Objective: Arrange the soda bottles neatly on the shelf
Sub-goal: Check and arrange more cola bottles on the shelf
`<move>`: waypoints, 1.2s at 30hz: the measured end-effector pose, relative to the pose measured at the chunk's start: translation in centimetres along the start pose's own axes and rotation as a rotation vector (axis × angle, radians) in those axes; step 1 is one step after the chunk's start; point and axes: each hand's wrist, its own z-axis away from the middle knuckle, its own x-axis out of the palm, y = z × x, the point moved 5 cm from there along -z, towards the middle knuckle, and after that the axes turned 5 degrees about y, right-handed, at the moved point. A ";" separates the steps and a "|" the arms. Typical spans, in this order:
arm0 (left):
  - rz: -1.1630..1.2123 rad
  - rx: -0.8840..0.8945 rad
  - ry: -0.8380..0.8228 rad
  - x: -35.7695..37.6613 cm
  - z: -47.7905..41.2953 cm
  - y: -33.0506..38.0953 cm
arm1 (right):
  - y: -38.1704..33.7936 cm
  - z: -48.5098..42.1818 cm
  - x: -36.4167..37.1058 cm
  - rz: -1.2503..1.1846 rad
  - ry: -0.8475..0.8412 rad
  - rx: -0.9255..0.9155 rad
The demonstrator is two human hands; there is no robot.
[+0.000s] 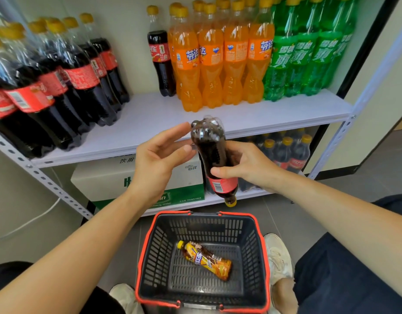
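My right hand [247, 166] grips a cola bottle [212, 152] upside down, its yellow cap pointing at the floor and its base up in front of the white shelf [150, 118]. My left hand [159, 155] is open beside the bottle's base, fingertips close to it or just touching it. On the shelf stand a group of cola bottles [59, 71] at the left, one single cola bottle [161, 62] in the middle, orange soda bottles [218, 57] to its right and green soda bottles [308, 48] at the far right. The shelf's front middle is bare.
A black basket with red rim [262, 257] sits on the floor between my feet, holding one iced-tea bottle [207, 259] lying flat. The lower shelf holds a white-and-green water carton [109, 180] and more cola bottles [286, 152]. A white cable [25, 225] runs along the left wall.
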 end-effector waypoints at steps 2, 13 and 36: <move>-0.066 -0.001 0.056 -0.6 -0.1 -0.1 | -0.2 -0.2 0.1 -0.045 0.029 0.030; -0.405 -0.340 -0.227 0.8 3.1 -5.3 | -2.1 -1.0 1.6 -0.373 0.074 0.116; -0.534 -0.030 0.287 -11.6 -1.7 6.7 | -13.8 -9.6 5.7 1.156 0.373 -0.797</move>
